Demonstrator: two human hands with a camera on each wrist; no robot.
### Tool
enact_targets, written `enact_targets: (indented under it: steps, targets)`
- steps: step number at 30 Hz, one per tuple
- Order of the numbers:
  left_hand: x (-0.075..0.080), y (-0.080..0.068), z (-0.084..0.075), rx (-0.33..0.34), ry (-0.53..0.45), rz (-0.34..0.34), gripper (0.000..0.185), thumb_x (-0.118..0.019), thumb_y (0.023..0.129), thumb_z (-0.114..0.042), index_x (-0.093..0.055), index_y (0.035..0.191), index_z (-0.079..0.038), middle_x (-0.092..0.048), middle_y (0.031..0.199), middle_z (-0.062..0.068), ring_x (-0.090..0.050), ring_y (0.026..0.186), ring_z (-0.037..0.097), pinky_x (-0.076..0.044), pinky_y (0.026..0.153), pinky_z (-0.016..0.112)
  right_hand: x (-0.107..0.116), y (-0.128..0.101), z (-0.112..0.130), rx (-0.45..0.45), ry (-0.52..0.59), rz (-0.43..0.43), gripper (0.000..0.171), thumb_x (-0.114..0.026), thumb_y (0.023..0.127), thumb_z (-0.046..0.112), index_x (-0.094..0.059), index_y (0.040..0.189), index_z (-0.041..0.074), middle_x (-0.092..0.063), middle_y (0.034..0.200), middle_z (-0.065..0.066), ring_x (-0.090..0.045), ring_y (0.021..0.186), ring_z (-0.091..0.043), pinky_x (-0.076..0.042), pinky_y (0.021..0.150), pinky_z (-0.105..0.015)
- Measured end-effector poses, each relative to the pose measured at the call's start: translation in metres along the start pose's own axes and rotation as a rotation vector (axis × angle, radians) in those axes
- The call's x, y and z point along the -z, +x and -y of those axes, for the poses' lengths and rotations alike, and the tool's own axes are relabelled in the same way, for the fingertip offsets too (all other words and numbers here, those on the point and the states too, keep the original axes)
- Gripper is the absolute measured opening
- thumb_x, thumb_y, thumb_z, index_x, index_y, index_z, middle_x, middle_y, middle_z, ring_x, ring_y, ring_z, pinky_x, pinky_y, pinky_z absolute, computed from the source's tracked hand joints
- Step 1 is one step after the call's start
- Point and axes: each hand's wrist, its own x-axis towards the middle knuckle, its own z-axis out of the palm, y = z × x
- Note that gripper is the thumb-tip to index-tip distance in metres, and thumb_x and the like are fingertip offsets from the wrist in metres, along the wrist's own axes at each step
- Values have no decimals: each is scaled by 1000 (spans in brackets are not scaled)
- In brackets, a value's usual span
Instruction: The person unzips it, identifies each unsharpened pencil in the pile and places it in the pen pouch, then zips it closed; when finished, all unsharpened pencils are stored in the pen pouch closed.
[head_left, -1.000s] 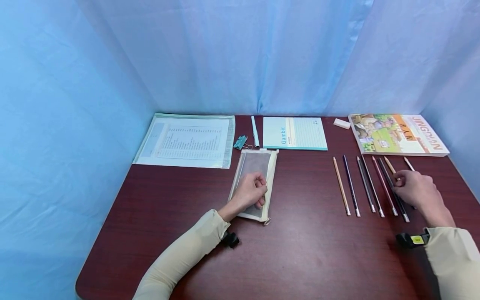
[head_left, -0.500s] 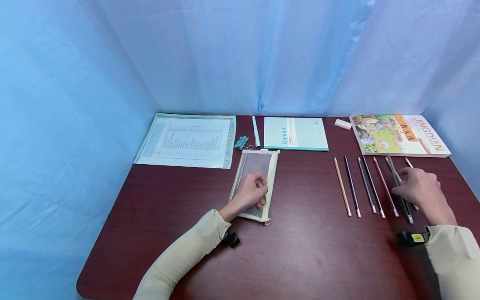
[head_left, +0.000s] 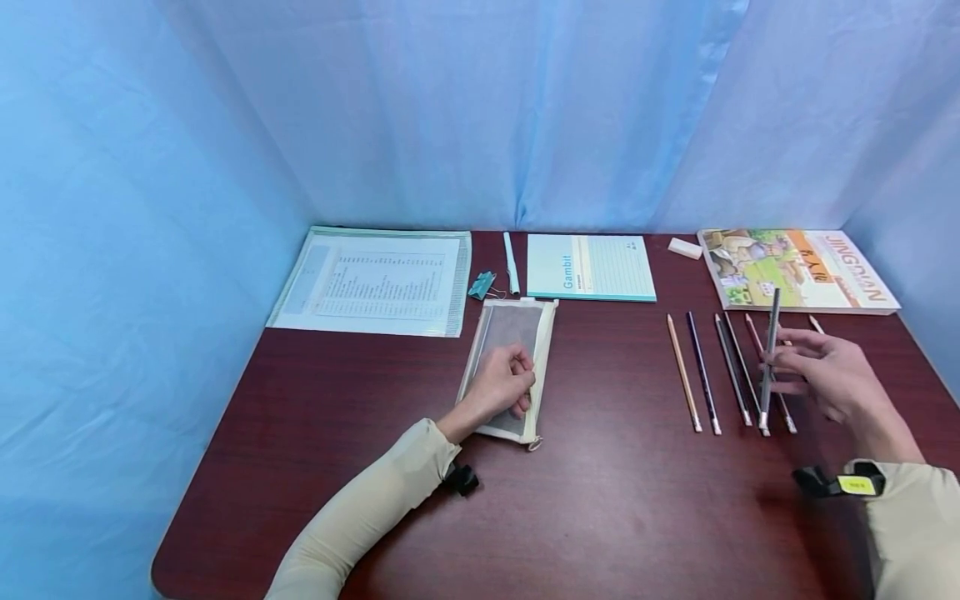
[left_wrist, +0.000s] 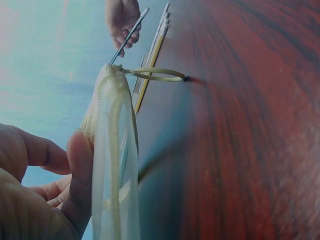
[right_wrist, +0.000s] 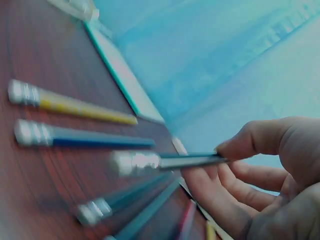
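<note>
The right grip (head_left: 836, 377) pinches a grey pencil (head_left: 773, 321) over the other pencils (head_left: 682, 371) at right. The left grip (head_left: 501, 382), fingers bent, touches a mesh pouch (head_left: 513, 323) at centre, partly hiding it; whether it pinches cannot be told. A far-left folder (head_left: 458, 287) holds a printed sheet (head_left: 378, 283). The pouch's inside is unclear. Blue curtains (head_left: 450, 108) border the table (head_left: 600, 517).

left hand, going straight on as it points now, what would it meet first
Past the pouch the left hand touches, probably the notebook, judging by the head view; the hand's height is unclear.
</note>
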Motion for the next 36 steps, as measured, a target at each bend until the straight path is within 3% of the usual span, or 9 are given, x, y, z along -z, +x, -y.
enact_targets:
  steps: [3, 8, 23, 27, 31, 36]
  targets:
    - [0, 0, 0, 1, 2, -3, 7, -50, 87, 6, -56, 87, 3, -56, 58, 4, -54, 36, 10, -56, 36, 31, -7, 3, -8, 7, 185, 138, 40, -41, 100, -10, -69, 108, 18, -78, 94, 0, -76, 84, -12, -67, 64, -32]
    - [0, 1, 0, -2, 5, -7, 7, -50, 88, 6, -56, 86, 2, -57, 58, 3, -54, 36, 10, -56, 37, 31, -29, 11, -17, -41, 237, 252, 42, -37, 102, -8, -68, 117, 16, -77, 103, -2, -75, 93, -13, -67, 70, -34]
    - [0, 0, 0, -11, -19, -7, 8, -48, 86, 8, -55, 87, 4, -56, 58, 3, -53, 36, 10, -55, 35, 31, -122, 30, -28, -164, 114, 352, 30, -48, 102, 1, -65, 120, 18, -73, 101, 2, -72, 91, -11, -67, 75, -32]
    - [0, 0, 0, -13, -11, -9, 8, -48, 86, 8, -56, 87, 5, -56, 58, 3, -53, 36, 10, -55, 35, 31, -146, 37, -33, -201, 81, 386, 30, -50, 101, 1, -58, 129, 8, -72, 100, 1, -72, 90, -11, -67, 76, -36]
    - [0, 0, 1, -15, -8, -13, 8, -48, 86, 8, -56, 87, 5, -56, 59, 4, -53, 36, 9, -55, 35, 31, -172, 43, -38, -237, 28, 418, 43, -50, 100, 1, -40, 141, -9, -70, 99, 1, -71, 89, -10, -67, 78, -39]
    - [-1, 0, 0, -5, -5, -16, 9, -48, 86, 7, -56, 87, 4, -56, 60, 4, -53, 36, 9, -55, 35, 32, -200, 55, -42, -262, -45, 428, 53, -51, 100, 4, -30, 144, -16, -72, 95, 6, -70, 88, -9, -66, 74, -31]
